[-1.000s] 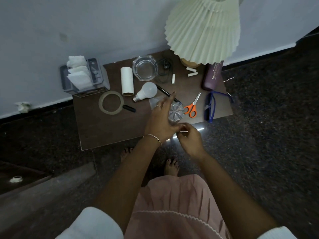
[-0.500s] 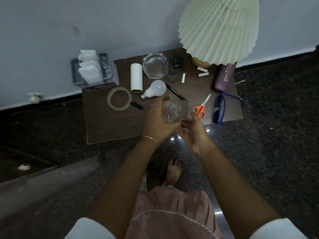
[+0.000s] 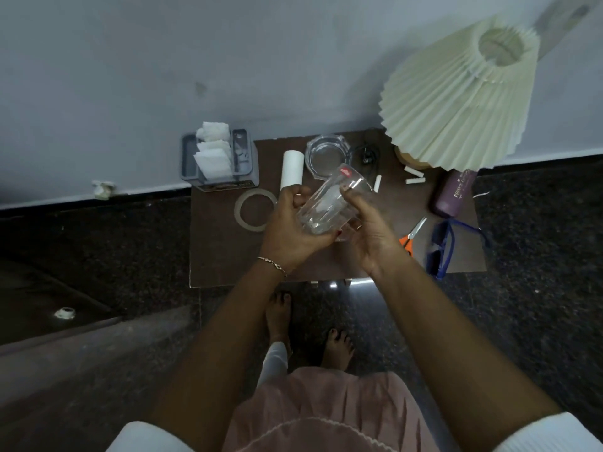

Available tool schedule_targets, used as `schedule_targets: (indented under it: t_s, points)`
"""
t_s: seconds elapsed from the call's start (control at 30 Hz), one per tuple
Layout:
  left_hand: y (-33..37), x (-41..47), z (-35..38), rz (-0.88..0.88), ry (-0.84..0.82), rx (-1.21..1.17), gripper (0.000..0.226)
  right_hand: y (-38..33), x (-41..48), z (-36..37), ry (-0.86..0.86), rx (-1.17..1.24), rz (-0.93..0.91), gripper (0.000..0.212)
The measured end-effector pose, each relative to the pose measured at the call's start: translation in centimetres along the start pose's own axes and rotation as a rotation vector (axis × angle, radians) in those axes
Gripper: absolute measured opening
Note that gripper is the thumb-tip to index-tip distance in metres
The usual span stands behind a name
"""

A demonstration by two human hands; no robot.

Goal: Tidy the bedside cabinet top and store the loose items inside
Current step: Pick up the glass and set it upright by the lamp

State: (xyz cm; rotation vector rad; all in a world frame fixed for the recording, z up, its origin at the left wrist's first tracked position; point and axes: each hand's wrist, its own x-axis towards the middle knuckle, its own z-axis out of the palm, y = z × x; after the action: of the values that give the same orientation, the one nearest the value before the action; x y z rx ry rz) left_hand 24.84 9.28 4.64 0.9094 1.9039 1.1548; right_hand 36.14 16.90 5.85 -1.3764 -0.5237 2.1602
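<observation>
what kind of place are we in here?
Probably a bedroom at home: a small cabinet top against a plain wall, a pleated table lamp, a tissue holder, a drinking glass in hand, and bare feet.

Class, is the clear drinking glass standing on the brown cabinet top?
No, the left hand and right hand hold the clear drinking glass above the brown cabinet top.

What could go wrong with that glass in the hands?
1. The drinking glass is tilted in the air between the left hand and right hand; it could slip and might break on the floor near the bare feet.
2. Lowered carelessly, it could knock the glass ashtray just behind it.
3. The blue glasses seem to hang over the front edge of the cabinet top; an arm could brush them off.
</observation>
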Motion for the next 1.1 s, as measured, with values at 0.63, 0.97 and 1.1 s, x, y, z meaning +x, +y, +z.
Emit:
schedule_targets:
  t_s: [0.63,0.97,1.1]
  points:
    - [0.5,13.5,-0.2,0.090,-0.155,0.209,0.062,-3.0,7.4,4.0,0.050,-0.565,-0.491,0.075]
    - [-1.0,17.4,0.1,0.058,-0.173,0.381,0.076,-0.9,9.8,2.2,0.474,-0.657,-0.281,0.027]
    - [-1.1,17.7,0.3,0.088,-0.200,0.420,0.078,-0.9,10.3,2.6,0.574,-0.832,-0.211,0.019]
